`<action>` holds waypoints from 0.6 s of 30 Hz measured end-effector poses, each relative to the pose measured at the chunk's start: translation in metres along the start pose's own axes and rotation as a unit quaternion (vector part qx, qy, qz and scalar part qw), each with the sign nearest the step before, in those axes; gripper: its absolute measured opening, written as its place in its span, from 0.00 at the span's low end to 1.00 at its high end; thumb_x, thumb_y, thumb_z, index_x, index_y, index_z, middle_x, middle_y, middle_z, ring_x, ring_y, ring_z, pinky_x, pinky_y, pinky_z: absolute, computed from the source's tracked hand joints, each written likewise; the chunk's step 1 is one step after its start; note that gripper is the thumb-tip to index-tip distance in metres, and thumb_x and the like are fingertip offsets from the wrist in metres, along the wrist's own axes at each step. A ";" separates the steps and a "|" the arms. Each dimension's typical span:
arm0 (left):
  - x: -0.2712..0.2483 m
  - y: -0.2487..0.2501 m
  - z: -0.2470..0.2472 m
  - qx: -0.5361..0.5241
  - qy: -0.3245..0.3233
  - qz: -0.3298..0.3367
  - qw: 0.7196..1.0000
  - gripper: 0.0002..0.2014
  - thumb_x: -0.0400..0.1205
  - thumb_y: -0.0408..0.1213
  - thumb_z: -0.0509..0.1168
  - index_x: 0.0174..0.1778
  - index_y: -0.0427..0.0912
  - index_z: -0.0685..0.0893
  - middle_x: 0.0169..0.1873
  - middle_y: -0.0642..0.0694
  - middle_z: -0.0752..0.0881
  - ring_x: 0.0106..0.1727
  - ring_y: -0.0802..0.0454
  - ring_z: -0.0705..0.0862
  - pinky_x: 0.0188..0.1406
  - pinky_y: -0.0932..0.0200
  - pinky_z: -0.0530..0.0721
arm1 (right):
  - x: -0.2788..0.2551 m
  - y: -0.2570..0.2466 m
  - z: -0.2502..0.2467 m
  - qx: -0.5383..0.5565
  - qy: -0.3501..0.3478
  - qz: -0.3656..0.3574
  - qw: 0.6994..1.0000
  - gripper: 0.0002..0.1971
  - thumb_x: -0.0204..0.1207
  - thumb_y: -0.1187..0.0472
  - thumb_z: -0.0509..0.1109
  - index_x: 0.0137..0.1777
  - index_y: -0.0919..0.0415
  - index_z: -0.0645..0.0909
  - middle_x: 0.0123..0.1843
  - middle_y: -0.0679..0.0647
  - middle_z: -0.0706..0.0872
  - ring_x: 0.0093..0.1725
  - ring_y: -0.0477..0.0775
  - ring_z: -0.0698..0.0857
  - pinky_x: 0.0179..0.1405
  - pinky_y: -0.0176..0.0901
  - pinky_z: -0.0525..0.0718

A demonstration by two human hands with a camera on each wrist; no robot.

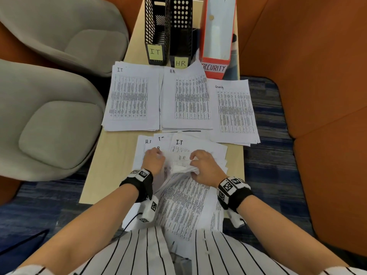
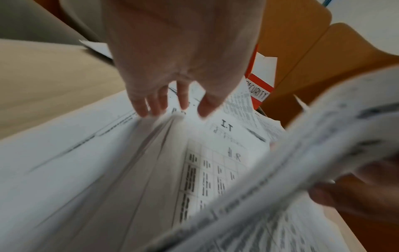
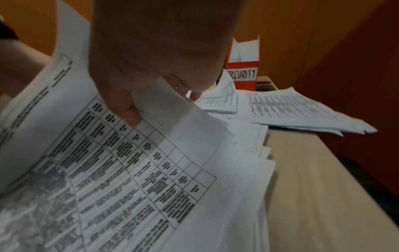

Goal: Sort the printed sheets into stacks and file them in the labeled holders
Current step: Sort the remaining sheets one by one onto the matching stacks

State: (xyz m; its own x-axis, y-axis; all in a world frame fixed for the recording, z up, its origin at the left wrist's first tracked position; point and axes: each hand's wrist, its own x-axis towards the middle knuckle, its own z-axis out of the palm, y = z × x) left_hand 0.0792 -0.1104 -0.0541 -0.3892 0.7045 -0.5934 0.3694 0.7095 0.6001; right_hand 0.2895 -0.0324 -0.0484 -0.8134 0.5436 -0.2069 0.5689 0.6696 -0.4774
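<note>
while left hand presses loose sheets, right hand grips one.

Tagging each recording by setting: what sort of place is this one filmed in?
Probably an office lounge or meeting nook: a narrow wooden table flanked by grey armchairs and orange upholstered seating, with file holders labeled IT, HR and Security over blue carpet.
</note>
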 end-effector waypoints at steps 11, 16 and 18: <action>-0.016 -0.013 0.004 -0.054 0.025 0.103 0.993 0.17 0.81 0.28 0.62 0.66 0.39 0.74 0.55 0.43 0.82 0.56 0.47 0.80 0.51 0.61 0.74 | -0.008 0.000 0.000 0.021 -0.048 -0.014 0.999 0.02 0.69 0.62 0.70 0.40 0.57 0.81 0.39 0.50 0.84 0.39 0.50 0.78 0.39 0.42 0.73; -0.011 -0.026 0.006 -0.169 0.009 0.026 0.985 0.14 0.87 0.40 0.55 0.59 0.35 0.79 0.54 0.46 0.82 0.58 0.48 0.79 0.64 0.52 0.73 | -0.012 -0.002 0.004 0.038 -0.040 -0.017 0.998 0.04 0.70 0.63 0.73 0.41 0.60 0.80 0.44 0.54 0.86 0.43 0.56 0.82 0.41 0.45 0.77; -0.014 -0.023 0.006 -0.224 -0.033 0.008 0.974 0.11 0.86 0.39 0.58 0.44 0.36 0.79 0.37 0.53 0.78 0.41 0.53 0.75 0.49 0.54 0.74 | -0.009 0.001 0.004 0.037 -0.007 -0.028 0.999 0.09 0.67 0.63 0.76 0.47 0.59 0.84 0.62 0.58 0.85 0.61 0.58 0.82 0.58 0.49 0.81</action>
State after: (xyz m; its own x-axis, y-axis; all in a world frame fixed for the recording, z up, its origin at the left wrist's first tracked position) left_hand 0.0814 -0.1364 -0.0632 -0.3252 0.7252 -0.6069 -0.0354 0.6320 0.7742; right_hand 0.2972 -0.0390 -0.0504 -0.8453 0.4991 -0.1907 0.5131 0.6588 -0.5502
